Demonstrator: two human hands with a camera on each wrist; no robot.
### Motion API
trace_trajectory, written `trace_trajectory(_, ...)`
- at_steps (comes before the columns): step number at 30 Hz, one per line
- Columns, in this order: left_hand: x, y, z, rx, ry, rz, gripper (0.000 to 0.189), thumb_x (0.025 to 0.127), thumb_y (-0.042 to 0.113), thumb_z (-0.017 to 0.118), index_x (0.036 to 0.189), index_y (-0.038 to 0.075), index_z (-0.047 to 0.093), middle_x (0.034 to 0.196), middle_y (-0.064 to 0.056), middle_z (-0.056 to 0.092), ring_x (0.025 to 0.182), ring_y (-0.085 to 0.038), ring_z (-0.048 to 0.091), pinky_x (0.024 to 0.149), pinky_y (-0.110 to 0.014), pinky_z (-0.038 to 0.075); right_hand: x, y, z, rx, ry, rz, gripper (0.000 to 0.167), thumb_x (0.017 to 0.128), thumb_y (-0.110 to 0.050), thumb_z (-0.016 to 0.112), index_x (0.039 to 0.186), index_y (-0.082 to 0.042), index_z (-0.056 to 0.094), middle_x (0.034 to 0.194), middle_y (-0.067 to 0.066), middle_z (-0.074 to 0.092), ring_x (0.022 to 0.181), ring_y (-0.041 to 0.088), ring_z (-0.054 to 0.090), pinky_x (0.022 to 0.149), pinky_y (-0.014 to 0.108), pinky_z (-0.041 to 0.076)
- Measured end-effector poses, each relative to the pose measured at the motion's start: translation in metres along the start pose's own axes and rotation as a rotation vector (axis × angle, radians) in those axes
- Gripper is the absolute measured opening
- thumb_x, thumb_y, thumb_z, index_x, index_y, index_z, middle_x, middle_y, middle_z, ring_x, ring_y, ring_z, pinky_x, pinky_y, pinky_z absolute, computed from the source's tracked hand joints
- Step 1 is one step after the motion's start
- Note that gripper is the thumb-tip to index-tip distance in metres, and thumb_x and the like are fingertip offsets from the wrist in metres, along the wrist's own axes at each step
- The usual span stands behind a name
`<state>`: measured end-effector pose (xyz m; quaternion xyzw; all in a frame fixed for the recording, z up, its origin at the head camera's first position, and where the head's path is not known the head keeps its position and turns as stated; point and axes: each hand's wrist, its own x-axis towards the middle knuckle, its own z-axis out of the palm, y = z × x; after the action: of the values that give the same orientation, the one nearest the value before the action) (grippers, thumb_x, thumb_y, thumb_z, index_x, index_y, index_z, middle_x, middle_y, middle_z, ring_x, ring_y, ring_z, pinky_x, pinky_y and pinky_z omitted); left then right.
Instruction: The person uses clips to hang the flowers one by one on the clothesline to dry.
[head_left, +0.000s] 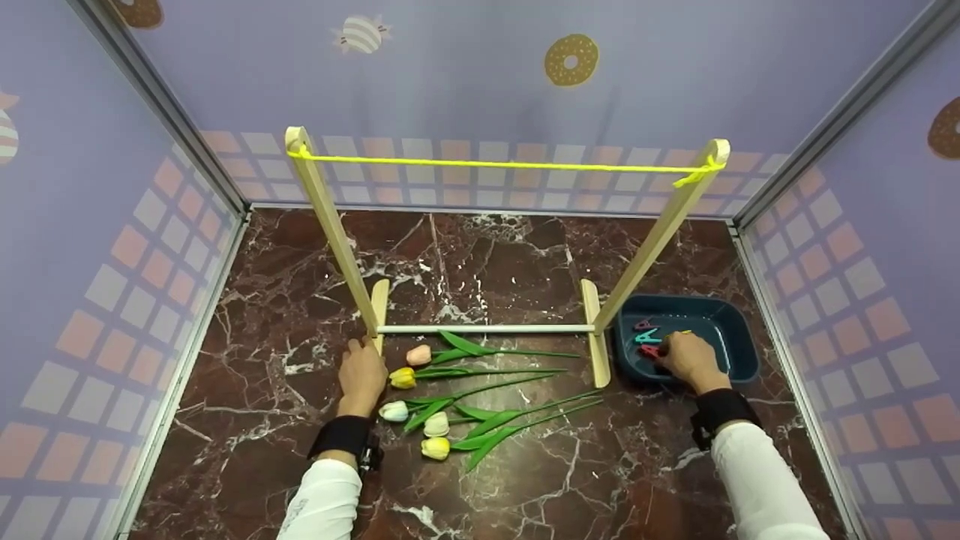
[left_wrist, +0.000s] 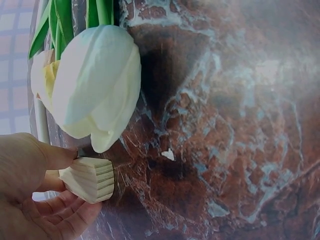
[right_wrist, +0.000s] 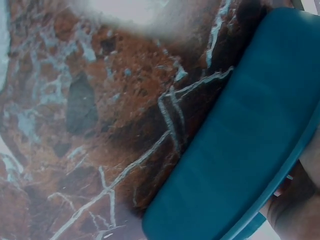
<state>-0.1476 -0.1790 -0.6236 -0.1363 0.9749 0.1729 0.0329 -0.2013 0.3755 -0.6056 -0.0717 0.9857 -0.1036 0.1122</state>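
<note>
My left hand [head_left: 363,375] holds the near end of the wooden stand's left foot [left_wrist: 89,179], thumb on one side and fingers on the other. Beside it lie several tulips, among them a pale blue-white one [head_left: 394,410], a yellow one [head_left: 403,377] and a pink one [head_left: 419,355]. My right hand [head_left: 691,358] reaches down into a dark teal basin [head_left: 739,330]. Clothespins lie by its fingertips: a red one [head_left: 649,351], a turquoise one [head_left: 646,337] and a dark red one [head_left: 643,325]. The basin wall [right_wrist: 235,130] hides most of this hand in the right wrist view; I cannot tell whether it grips a clothespin.
Two wooden posts [head_left: 337,240] rise from the feet, with a yellow string [head_left: 487,163] tied between their tops. A white rod [head_left: 487,329] joins them low down. Patterned walls [head_left: 465,90] enclose the marbled floor [head_left: 510,262] at the back and both sides.
</note>
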Motion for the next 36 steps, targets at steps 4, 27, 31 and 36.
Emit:
trace_trajectory(4,-0.001,0.0,0.0,0.0,-0.012,0.001,0.055,0.097,0.015,0.063,0.141,-0.013,0.044,0.128,-0.034,0.052,0.106,-0.048,0.06,0.088,-0.055,0.053,-0.001,-0.004,-0.002,0.016,0.034,-0.019,0.013,0.083,-0.016,0.074,0.08,-0.004,0.071,0.079,0.019,0.07,0.068,0.037,0.064,0.06,0.054,0.05)
trace_trajectory(27,-0.002,-0.005,0.002,0.017,0.039,0.04,0.054,0.095,0.015,0.065,0.136,-0.014,0.048,0.123,-0.034,0.055,0.099,-0.048,0.062,0.084,-0.055,0.054,-0.024,-0.047,-0.019,0.164,0.305,-0.155,0.03,0.084,-0.007,0.074,0.111,0.006,0.072,0.1,0.023,0.067,0.083,0.039,0.066,0.071,0.052,0.053)
trace_trajectory(31,-0.001,-0.004,0.001,0.006,0.026,0.038,0.054,0.095,0.015,0.065,0.136,-0.014,0.048,0.123,-0.034,0.055,0.101,-0.048,0.061,0.085,-0.056,0.054,-0.027,-0.057,-0.02,0.174,0.342,-0.189,0.032,0.083,-0.008,0.077,0.113,0.003,0.073,0.093,0.019,0.065,0.07,0.031,0.062,0.06,0.041,0.048)
trace_trajectory(36,-0.001,-0.004,0.0,0.005,0.023,0.044,0.053,0.095,0.015,0.065,0.136,-0.014,0.048,0.122,-0.034,0.055,0.102,-0.048,0.061,0.087,-0.056,0.053,-0.03,-0.071,-0.022,0.197,0.364,-0.241,0.033,0.085,-0.011,0.078,0.115,0.002,0.072,0.092,0.016,0.063,0.068,0.027,0.059,0.058,0.03,0.037)
